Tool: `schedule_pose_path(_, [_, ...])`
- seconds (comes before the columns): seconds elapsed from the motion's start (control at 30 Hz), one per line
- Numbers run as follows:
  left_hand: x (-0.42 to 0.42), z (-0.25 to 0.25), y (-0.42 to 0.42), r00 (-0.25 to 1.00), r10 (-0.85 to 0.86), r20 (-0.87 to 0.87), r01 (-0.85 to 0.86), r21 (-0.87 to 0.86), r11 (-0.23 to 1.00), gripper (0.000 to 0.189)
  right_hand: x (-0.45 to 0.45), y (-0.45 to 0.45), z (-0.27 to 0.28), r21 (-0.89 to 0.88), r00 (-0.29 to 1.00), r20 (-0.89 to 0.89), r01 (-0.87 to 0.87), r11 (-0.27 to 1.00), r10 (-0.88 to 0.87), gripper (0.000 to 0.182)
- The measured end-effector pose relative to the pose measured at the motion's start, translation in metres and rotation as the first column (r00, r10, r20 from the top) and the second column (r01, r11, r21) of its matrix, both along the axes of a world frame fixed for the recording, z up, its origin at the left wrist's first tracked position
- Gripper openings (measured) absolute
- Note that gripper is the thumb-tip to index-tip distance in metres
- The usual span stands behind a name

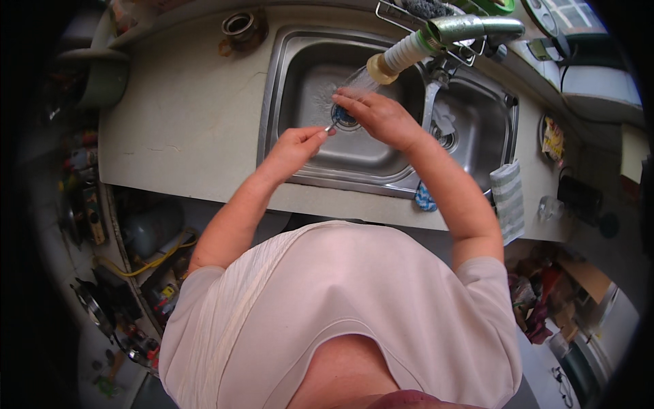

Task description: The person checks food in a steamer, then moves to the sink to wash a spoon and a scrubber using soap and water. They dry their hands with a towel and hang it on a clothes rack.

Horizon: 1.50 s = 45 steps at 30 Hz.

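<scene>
Over the larger basin of a steel double sink (357,168), my left hand (301,148) pinches the end of a thin metal utensil (330,128). Its other end is hidden near my right hand (380,115), whose fingers are bent under the running water. What exactly those fingers touch cannot be told. Water sprays from a white ribbed faucet extension (406,52) with a cream nozzle (382,69). Something blue (345,116) shows at the drain below my hands.
A metal pot (238,25) stands on the counter (184,112) at the back left. White material (443,117) lies in the smaller basin. A striped cloth (508,199) hangs over the front edge, right. A blue-white scrubber (425,198) sits at the sink's front rim. A wire rack (398,18) stands behind.
</scene>
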State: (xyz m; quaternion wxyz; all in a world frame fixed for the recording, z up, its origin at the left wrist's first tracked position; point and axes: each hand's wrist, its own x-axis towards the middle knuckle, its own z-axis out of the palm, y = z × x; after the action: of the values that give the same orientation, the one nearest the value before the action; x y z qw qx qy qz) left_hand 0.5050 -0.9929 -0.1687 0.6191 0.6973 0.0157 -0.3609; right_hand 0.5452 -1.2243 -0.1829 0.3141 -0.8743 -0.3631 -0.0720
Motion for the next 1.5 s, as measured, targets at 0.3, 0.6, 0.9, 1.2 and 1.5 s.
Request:
schedule_pose_path(0.3, [0.011, 0.026, 0.015, 0.970, -0.150, 0.191, 0.139, 0.067, 0.988, 0.032, 0.011, -0.011, 0.000, -0.044, 0.993, -0.117, -0.015, 0.999, 0.009, 0.028])
schedule_pose_path(0.6, [0.005, 0.039, 0.020, 0.922, 0.069, -0.381, -0.191, -0.291, 0.937, 0.034, -0.013, 0.013, -0.027, 0.594, 0.643, -0.752, 0.569, 0.568, 0.142, 0.020])
schedule_pose_path(0.9, [-0.020, -0.015, -0.020, 0.643, 0.030, -0.765, -0.639, -0.515, 0.572, 0.031, -0.029, 0.058, -0.028, 0.469, 0.238, -0.696, 0.865, 0.178, 0.678, 0.027])
schedule_pose_path(1.2, [-0.015, -0.021, -0.040, 0.761, 0.295, -0.578, -0.571, -0.379, 0.729, 0.020, -0.031, 0.058, -0.022, 0.398, 0.177, -0.879, 0.783, 0.478, 0.442, 0.032])
schedule_pose_path(1.5, [-0.026, -0.028, -0.053, 0.911, 0.376, 0.169, -0.375, -0.040, 0.926, 0.026, -0.013, 0.042, -0.038, 0.451, 0.444, -0.888, 0.792, 0.412, 0.119, 0.025])
